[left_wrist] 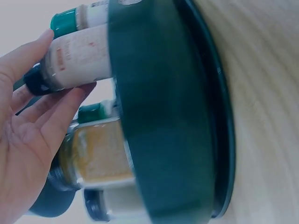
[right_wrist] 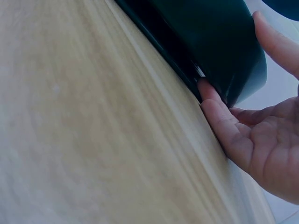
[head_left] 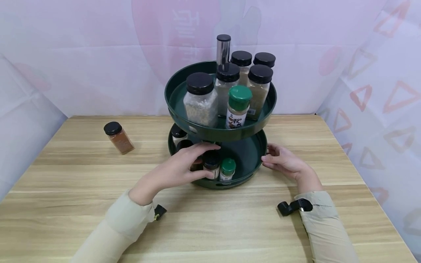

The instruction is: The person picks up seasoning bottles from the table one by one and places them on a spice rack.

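A dark green two-tier round spice rack (head_left: 260, 128) stands on the table. My left hand (head_left: 177, 166) reaches into its lower tray (head_left: 245, 153) and holds a small black-capped spice jar (head_left: 211, 172), thumb in front and fingers behind. The left wrist view shows this jar (left_wrist: 81, 56) with a pale label. Beside it stands a green-capped spice jar (head_left: 227, 167). My right hand (head_left: 284, 160) grips the lower tray's right edge. In the right wrist view, that hand's thumb lies on the tray wall (right_wrist: 215, 42) and some fingers go under its bottom edge.
The upper tray carries a large clear jar (head_left: 201, 106), a green-capped bottle (head_left: 237, 109) and several black-capped jars around a metal post (head_left: 223, 49). A jar of reddish-brown spice (head_left: 121, 140) stands apart on the table's left. More jars (left_wrist: 103, 154) sit in the lower tray.
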Available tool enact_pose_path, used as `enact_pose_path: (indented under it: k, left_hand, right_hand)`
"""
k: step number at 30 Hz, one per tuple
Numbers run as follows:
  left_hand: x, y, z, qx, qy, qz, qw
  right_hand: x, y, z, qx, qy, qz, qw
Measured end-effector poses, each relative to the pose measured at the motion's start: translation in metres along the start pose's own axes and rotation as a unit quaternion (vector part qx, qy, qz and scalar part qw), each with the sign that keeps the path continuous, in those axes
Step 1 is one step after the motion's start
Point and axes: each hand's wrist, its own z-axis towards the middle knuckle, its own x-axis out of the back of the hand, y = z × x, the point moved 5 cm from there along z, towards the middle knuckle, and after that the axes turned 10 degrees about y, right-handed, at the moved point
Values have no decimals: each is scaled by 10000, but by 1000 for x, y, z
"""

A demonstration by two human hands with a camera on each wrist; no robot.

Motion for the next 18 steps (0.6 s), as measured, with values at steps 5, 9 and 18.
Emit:
enact_pose_path:
  k: [5,9,18]
  left_hand:
    - [14,3,-8,-228,247,-202,9992]
    - [28,2,-18,-169,316,-386,9986]
    - [64,-8,-40,-235,1245,-484,9908]
  right_hand:
    - [0,0,0,-34,5,22,10000]
    - [0,0,0,-50,23,38,10000]
    - [0,0,0,-67,44,36,10000]
